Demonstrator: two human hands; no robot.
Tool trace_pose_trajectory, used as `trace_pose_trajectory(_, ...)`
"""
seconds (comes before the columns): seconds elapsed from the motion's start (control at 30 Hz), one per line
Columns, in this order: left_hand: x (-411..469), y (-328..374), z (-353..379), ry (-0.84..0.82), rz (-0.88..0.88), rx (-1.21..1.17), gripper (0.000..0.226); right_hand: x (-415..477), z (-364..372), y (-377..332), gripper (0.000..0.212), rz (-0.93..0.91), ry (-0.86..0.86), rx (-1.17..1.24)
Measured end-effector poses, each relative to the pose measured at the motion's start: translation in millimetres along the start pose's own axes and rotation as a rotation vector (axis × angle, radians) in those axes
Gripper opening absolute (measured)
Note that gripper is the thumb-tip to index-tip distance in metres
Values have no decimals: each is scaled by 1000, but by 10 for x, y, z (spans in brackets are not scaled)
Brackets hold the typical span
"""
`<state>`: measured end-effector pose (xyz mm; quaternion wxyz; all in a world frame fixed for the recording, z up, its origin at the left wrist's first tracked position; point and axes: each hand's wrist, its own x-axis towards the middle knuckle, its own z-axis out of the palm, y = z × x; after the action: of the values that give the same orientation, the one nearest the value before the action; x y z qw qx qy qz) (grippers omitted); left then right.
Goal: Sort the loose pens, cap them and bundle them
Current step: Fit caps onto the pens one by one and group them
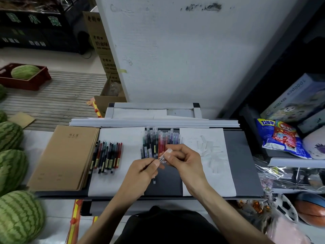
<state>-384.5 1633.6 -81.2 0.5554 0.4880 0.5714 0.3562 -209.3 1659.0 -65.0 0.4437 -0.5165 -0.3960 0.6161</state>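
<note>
My left hand [142, 171] grips a pen [154, 178] whose lower end pokes out below the fist. My right hand [182, 159] pinches a clear cap [165, 154] at the tip of that pen. Just behind the hands a row of capped pens [158, 140] lies side by side on the dark table top. A second row of uncapped pens [108, 155] lies on white paper to the left. Several loose clear caps [209, 152] are scattered on the white sheet to the right.
A stack of brown notebooks [65, 155] sits at the table's left end. Long white strips [154, 123] lie along the back edge. Watermelons [15, 217] stand on the floor at left; shelves with snack bags [279, 140] and balls are at right.
</note>
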Motion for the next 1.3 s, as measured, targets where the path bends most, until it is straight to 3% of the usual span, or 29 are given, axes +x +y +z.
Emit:
trace_pose_trajectory(0.23, 64, -77, 130, 8, -54, -32, 40, -19, 3, 62, 23, -3, 60, 30)
trace_pose_trajectory(0.43, 56, -94, 149, -78, -192, -269, 39, 9, -79, 103, 22, 18, -4, -20)
trace_pose_trajectory(0.57, 111, -92, 224, -116, -192, -369, 40, 60, -101, 169, 34, 34, -78, -40)
trace_pose_trajectory(0.63, 161, -114, 256, -106, -170, -272, 43, 101, -82, 282, 40, 75, -32, 11)
trace_pose_trajectory(0.77, 236, -255, 213, -31, -162, 212, 42, 242, -95, 509, 34, 222, 111, 19)
trace_pose_trajectory(0.9, 270, -460, -71, 20, -87, 604, 30, 437, -133, 665, 31, 207, 154, -317)
trace_pose_trajectory(1.03, 355, -614, -483, 180, -132, 717, 18, 627, -50, 769, 29, 136, 78, -657)
trace_pose_trajectory(1.13, 448, -658, -717, 323, -205, 774, 21, 758, 63, 866, 24, 137, 77, -821)
trace_pose_trajectory(1.3, 593, -678, -878, 355, -247, 913, 11, 860, 199, 955, 37, 153, 88, -1003)
